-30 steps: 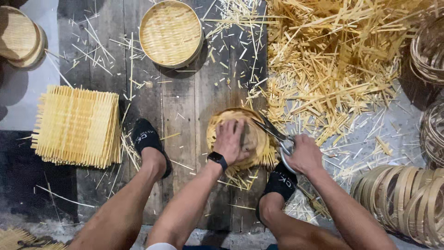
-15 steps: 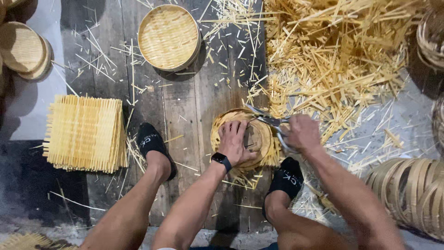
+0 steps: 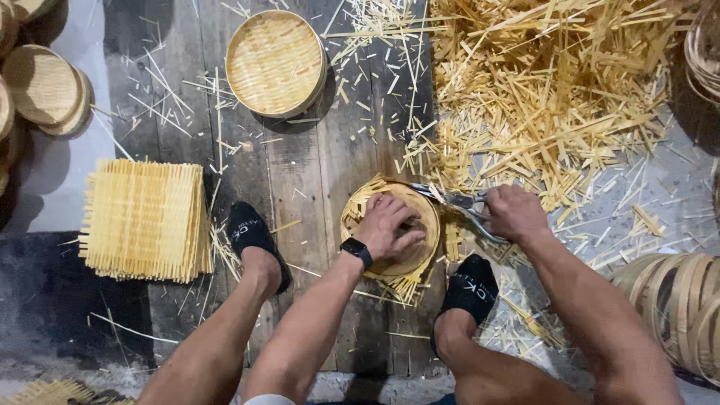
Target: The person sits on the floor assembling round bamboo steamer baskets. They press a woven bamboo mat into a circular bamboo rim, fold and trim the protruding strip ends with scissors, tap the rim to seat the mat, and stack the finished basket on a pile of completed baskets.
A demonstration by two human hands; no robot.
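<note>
Both forearms reach down between the knees to the plank floor (image 3: 300, 187). The left hand (image 3: 386, 225), a dark watch (image 3: 357, 251) on its wrist, lies palm down with fingers spread and curled on a round tray (image 3: 420, 217), pressing it flat. The tray sits between two black-socked feet (image 3: 251, 232), with loose strip ends sticking out around its rim. The right hand (image 3: 514, 212) is closed around the handles of shears (image 3: 454, 201), whose blades meet the tray's upper right edge. Left of the feet lies a stack of square mats (image 3: 146, 219). To the right stand hoops (image 3: 675, 300). Beyond the tray the planks carry scattered slivers; farther off sits a finished tray (image 3: 276, 64), more lids (image 3: 45, 82) at far left, and a big scrap heap (image 3: 555, 90) crowds the far right.
</note>
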